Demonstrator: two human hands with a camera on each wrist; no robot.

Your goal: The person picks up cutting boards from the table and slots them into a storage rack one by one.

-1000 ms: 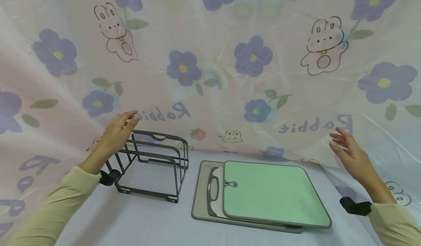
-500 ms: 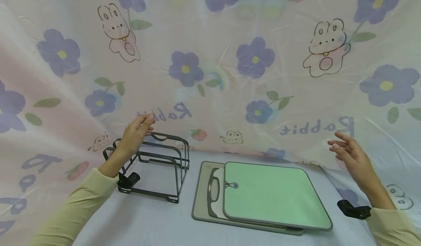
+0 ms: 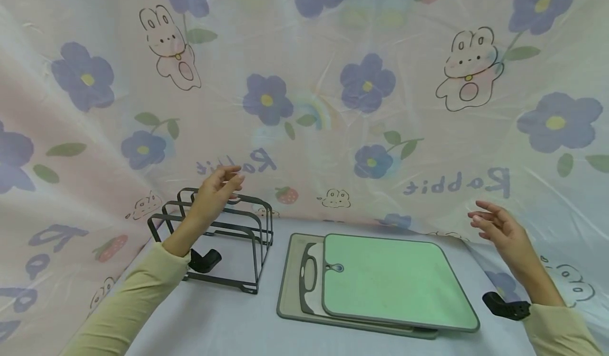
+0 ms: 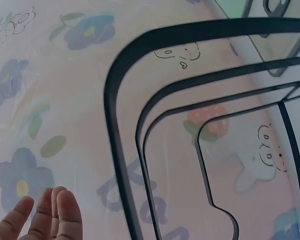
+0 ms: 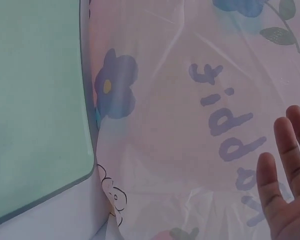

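Note:
My left hand [image 3: 212, 194] is held in the air above a black wire rack [image 3: 257, 250], its fingers relaxed and holding nothing. In the left wrist view the rack's bars [image 4: 112, 115] rise beside the fingers [image 4: 68, 215], apart from them. To the right of the rack lies a stack of cutting boards. A green board [image 3: 395, 282] is on top, over a white board with a grey handle [image 3: 304, 292] and a larger beige board [image 3: 289, 282]. My right hand [image 3: 506, 234] hovers past the stack's right side, fingers loosely extended, touching nothing.
Boards and rack stand on a white-covered table [image 3: 228, 324]. Behind them hangs a cloth [image 3: 309, 149] printed with flowers and rabbits, and it also falls along both sides. A black camera [image 3: 506, 306] sits on the right wrist, another [image 3: 206, 261] on the left.
My left hand has moved to the right across the top of the rack. The right hand has shifted slightly down and left. Rack and boards stay where they were.

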